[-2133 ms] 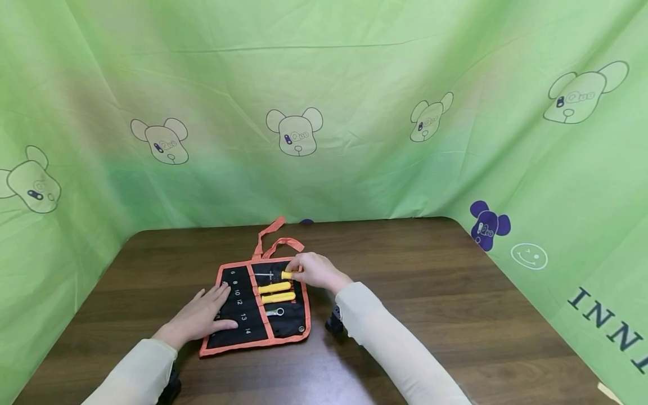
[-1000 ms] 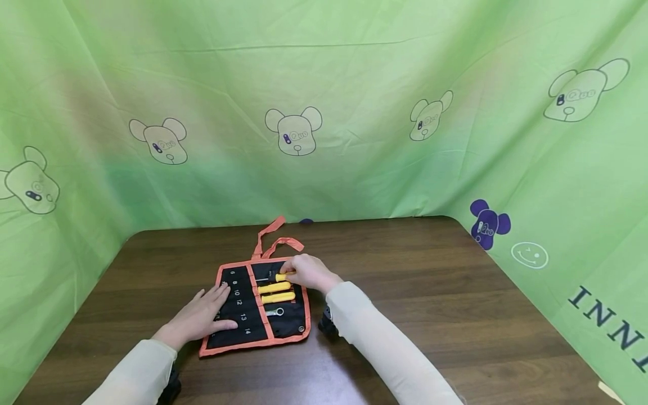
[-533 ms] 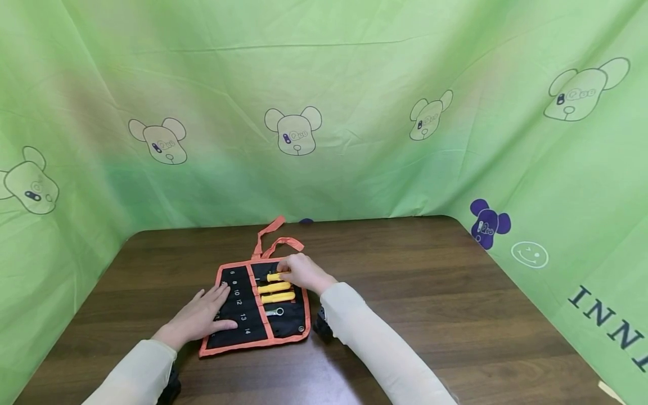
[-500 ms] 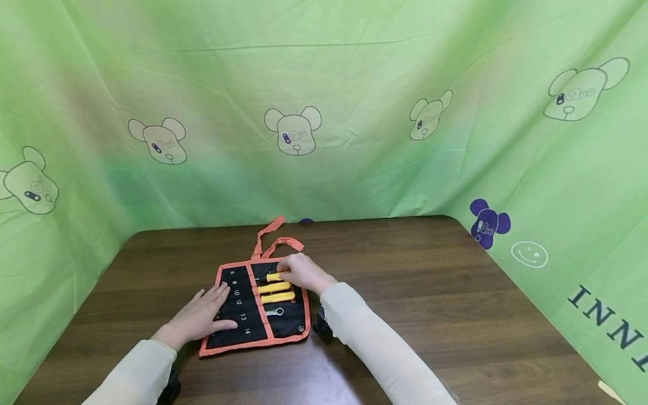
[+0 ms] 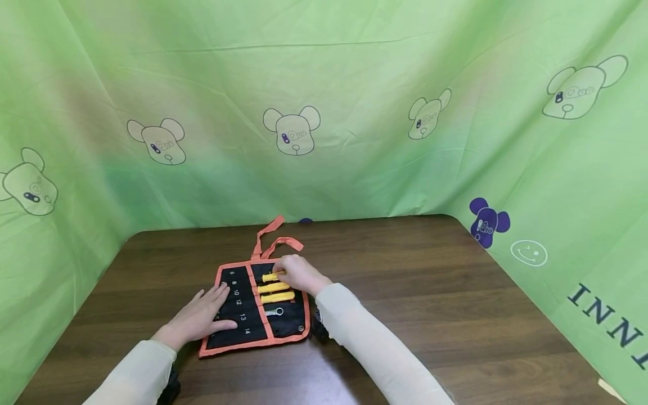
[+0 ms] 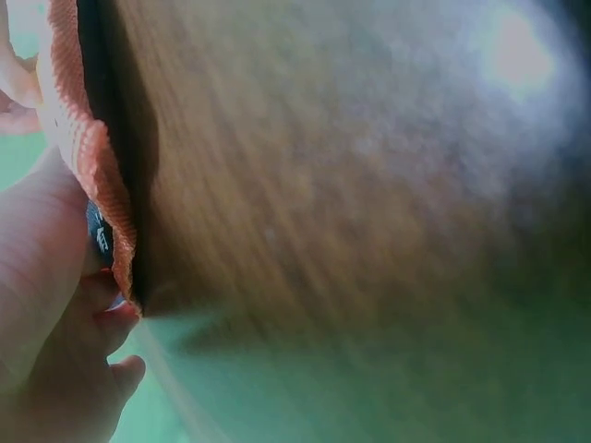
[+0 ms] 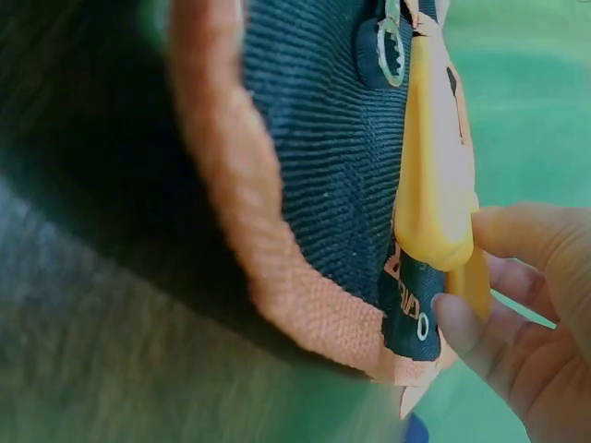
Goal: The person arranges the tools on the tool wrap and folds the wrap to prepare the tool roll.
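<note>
A black tool roll (image 5: 286, 327) with orange edging lies unrolled on the table, printed with size numbers. My left hand (image 5: 199, 316) rests on its left part with fingers spread; the left wrist view shows that hand at the roll's orange edge (image 6: 88, 152). With thumb and fingers, my right hand (image 5: 298, 274) pinches the yellow-handled screwdriver (image 5: 268, 277) at the far end of the right pockets. Its shaft is hidden in the pocket. Beside it lie two more yellow handles (image 5: 274, 287), one large in the right wrist view (image 7: 434, 157), and a ring-ended wrench (image 5: 275, 312).
Orange tie straps (image 5: 273, 226) stretch from the roll's far edge. A brown wooden table (image 5: 405, 292) extends around it, bounded by a green printed curtain (image 5: 354, 140) at the back and sides.
My right hand has moved left with the screwdriver. Its shaft, visible earlier, has slid into the pocket, and the handle now sits close to the orange band. The left hand has stayed put.
</note>
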A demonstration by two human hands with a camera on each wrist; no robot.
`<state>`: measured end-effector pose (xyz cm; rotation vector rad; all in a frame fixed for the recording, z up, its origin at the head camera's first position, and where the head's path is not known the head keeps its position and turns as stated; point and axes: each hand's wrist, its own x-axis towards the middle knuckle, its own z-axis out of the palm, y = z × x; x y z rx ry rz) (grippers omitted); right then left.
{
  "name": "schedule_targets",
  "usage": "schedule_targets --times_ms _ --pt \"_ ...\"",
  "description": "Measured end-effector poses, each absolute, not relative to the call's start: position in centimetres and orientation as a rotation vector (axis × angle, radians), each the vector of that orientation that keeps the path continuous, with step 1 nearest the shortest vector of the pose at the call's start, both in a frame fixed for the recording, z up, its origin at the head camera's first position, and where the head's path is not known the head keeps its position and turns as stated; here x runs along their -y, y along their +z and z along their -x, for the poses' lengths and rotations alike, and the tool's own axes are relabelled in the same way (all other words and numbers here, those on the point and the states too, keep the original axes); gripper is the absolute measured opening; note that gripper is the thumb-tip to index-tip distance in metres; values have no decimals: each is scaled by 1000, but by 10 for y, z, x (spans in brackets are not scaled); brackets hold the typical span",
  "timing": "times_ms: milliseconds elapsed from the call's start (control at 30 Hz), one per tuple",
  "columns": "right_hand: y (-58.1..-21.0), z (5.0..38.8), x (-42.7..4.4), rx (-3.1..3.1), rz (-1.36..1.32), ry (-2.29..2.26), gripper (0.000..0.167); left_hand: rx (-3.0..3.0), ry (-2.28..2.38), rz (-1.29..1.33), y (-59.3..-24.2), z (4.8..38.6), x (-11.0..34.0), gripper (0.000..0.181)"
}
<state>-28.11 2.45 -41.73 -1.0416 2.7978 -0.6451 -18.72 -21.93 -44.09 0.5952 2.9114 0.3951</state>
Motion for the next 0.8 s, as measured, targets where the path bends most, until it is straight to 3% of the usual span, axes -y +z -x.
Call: schedule_targets --times_ms 300,800 --pt "-416 281 -23 -2783 1137 -555 18 -2908 401 -582 -439 187 218 90" --pt "-416 281 -17 -2730 1081 -530 23 -2905 399 -576 -441 187 220 91"
